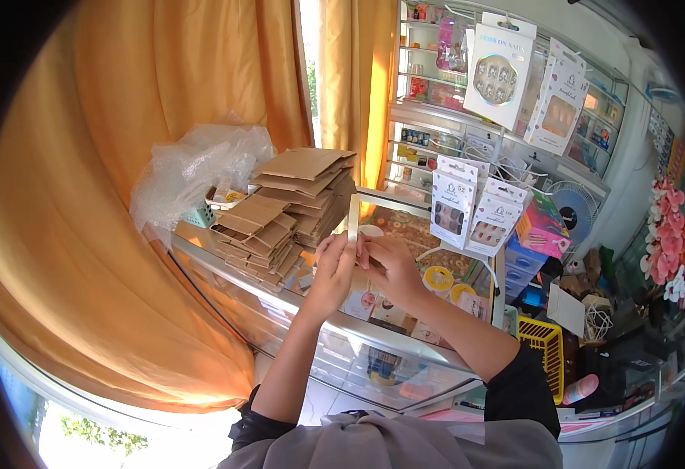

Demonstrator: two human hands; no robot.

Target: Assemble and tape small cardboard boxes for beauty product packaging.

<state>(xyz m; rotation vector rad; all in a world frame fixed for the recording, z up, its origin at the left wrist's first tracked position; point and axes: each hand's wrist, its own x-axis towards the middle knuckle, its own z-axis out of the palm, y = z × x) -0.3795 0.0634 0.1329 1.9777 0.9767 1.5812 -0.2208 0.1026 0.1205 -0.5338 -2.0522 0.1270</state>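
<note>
Long orange curtains (123,156) fill the left side, hanging down past the edge of a glass-topped display desk (225,270). On the far left corner of that desk sits a crumpled bundle of clear bubble wrap (194,176), and just beside it rise two uneven stacks of flat brown cardboard pieces (288,207), the nearer stack lower than the one behind it. Right of the stacks, both hands meet over the glass: the left hand (333,270) and the right hand (385,266) are each clenched by the fingertips on the lower end of a narrow pale strip of card (353,219), which stands upright between them and pokes up above the knuckles, just beside the cardboard stacks. Both forearms come up from the lower edge, the right one in a dark sleeve. Under the glass lie small round and boxed goods, too small to tell apart. Further right, white hanging packets of press-on nails (475,211) dangle on wire hooks, with larger ones above in front of shelves (436,102) of small wares. A yellow plastic basket (544,340) stands lower right, and pink artificial flowers (667,242) hang at the far right edge.
</note>
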